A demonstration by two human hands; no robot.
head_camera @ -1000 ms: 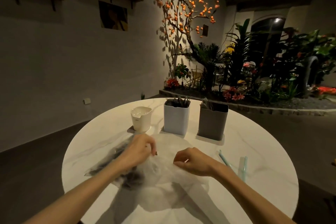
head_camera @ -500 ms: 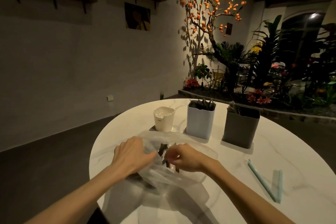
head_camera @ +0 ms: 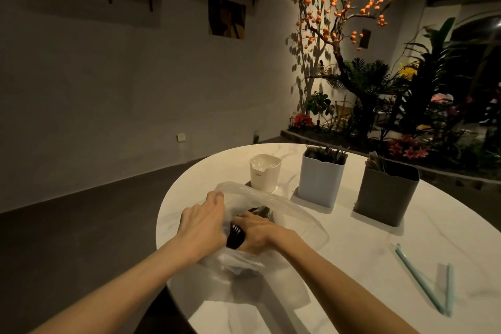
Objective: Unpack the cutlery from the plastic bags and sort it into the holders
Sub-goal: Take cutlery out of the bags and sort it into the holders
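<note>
A clear plastic bag [head_camera: 287, 209] lies on the round white table [head_camera: 352, 252] in front of me, with dark cutlery [head_camera: 235, 236] showing inside its mouth. My left hand [head_camera: 202, 221] grips the bag's left edge and holds it open. My right hand [head_camera: 257, 233] reaches into the bag, its fingers curled around the dark cutlery. Behind the bag stand three holders: a small white cup [head_camera: 264, 172] that looks empty, a pale blue holder [head_camera: 321, 179] with dark cutlery in it, and a grey holder [head_camera: 386, 192] with cutlery at its back left.
Two light green straws [head_camera: 423, 282] lie on the table at the right. The table's left edge is close beside my left arm, with dark floor beyond. A planted bed with a tree and flowers [head_camera: 379, 106] stands behind the table.
The view has swung left. My hands came together over the bag: the left one pulled its edge open and the right one went inside onto the cutlery.
</note>
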